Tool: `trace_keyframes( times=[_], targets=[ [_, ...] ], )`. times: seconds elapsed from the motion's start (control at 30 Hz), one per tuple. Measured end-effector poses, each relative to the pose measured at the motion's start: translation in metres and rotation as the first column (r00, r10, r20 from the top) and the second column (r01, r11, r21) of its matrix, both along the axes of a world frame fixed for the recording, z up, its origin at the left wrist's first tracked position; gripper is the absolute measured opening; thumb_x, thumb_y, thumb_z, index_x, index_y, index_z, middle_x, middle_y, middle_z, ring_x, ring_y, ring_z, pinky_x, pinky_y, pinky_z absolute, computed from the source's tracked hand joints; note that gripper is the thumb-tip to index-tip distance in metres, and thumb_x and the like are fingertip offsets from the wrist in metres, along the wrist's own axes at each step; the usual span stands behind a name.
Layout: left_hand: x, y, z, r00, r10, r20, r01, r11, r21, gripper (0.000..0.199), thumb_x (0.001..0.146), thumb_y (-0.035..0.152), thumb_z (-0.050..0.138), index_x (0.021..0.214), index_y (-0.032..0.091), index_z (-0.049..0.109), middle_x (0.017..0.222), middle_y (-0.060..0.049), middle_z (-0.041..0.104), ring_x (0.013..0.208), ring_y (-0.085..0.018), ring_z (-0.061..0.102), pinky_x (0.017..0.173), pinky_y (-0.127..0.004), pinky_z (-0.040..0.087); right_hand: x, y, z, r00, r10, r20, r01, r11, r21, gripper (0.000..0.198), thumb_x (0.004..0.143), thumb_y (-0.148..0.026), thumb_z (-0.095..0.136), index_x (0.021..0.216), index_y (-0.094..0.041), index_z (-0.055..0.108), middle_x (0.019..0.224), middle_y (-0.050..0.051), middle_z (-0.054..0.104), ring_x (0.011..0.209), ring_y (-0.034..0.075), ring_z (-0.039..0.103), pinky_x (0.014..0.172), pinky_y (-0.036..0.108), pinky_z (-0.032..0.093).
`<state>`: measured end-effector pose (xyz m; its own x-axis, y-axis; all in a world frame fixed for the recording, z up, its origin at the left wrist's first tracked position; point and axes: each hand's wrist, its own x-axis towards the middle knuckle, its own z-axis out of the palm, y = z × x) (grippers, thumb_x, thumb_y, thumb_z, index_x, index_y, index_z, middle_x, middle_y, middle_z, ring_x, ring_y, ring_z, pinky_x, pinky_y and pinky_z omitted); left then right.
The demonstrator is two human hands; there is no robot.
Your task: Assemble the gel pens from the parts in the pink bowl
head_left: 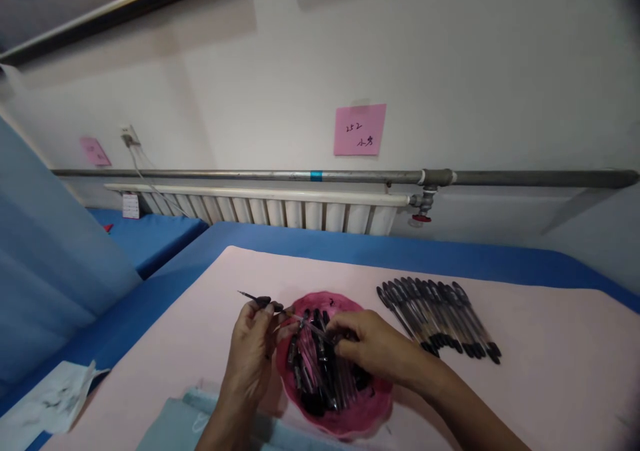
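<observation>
Above a pink scalloped bowl point(370, 421), my two hands are raised with pen parts between them. My left hand point(253, 341) pinches a dark pen refill point(253, 297), its thin tip pointing up and left. A clear pen barrel point(317, 331) slants from my left fingers down to my right hand point(367, 344), which has its fingers closed on the barrel's lower end. Whether the refill sits inside the barrel I cannot tell. Inside the bowl lie many loose clear barrels and black pen parts point(327, 377), partly hidden under my hands.
A row of capped pens point(440, 317) lies side by side right of the bowl on the pink tabletop cover point(550, 344). Folded light-blue cloth point(175, 421) is at the front, and a white paper point(50, 394) at the left edge. A radiator point(305, 212) stands behind.
</observation>
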<state>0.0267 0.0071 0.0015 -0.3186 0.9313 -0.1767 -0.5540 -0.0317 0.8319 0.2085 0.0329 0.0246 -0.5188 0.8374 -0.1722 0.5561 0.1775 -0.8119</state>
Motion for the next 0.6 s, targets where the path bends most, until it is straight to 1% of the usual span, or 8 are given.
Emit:
trace_keyframes(
  times=[0.2,0.37,0.47,0.6],
  targets=[
    [-0.002,0.0,-0.003,0.998,-0.019,-0.065,0.019,1.0,0.008,0.025,0.067,0.025,0.071,0.08,0.016,0.052,0.079,0.001,0.06,0.079,-0.017,0.067,0.064,-0.027,0.057,0.001,0.0,0.0,1.0,-0.001,-0.009,0.001,1.0,-0.001,0.025,0.066,-0.002,0.049,0.079,-0.016,0.066,0.071,-0.001,0.062,0.063,0.012,0.052,0.057,0.022,0.039],
    [0.002,-0.002,-0.002,0.995,-0.043,-0.092,0.044,0.999,0.01,0.025,0.068,0.028,0.071,0.079,0.016,0.053,0.075,0.001,0.06,0.069,-0.012,0.063,0.063,-0.026,0.055,-0.001,-0.002,0.001,0.999,0.022,-0.034,-0.021,1.0,0.022,0.022,0.066,-0.003,0.049,0.076,-0.016,0.064,0.071,0.0,0.061,0.063,0.012,0.052,0.056,0.023,0.039],
    [0.007,-0.004,-0.003,0.985,-0.138,-0.101,0.138,0.99,-0.012,0.024,0.067,0.027,0.072,0.077,0.015,0.053,0.072,0.001,0.06,0.065,-0.011,0.061,0.063,-0.024,0.053,-0.003,-0.003,-0.001,0.998,0.034,-0.059,-0.029,0.996,0.079,0.023,0.066,-0.003,0.049,0.077,-0.017,0.064,0.073,-0.001,0.062,0.065,0.013,0.053,0.058,0.023,0.039],
    [0.012,-0.006,-0.004,0.952,-0.291,-0.093,0.288,0.956,-0.049,0.021,0.068,0.027,0.07,0.079,0.014,0.057,0.074,-0.001,0.062,0.065,-0.012,0.061,0.061,-0.025,0.052,-0.007,-0.002,-0.01,0.996,0.012,-0.085,-0.001,0.992,0.124,0.02,0.066,-0.005,0.051,0.076,-0.018,0.064,0.074,-0.001,0.062,0.069,0.013,0.054,0.06,0.023,0.039]
  ],
)
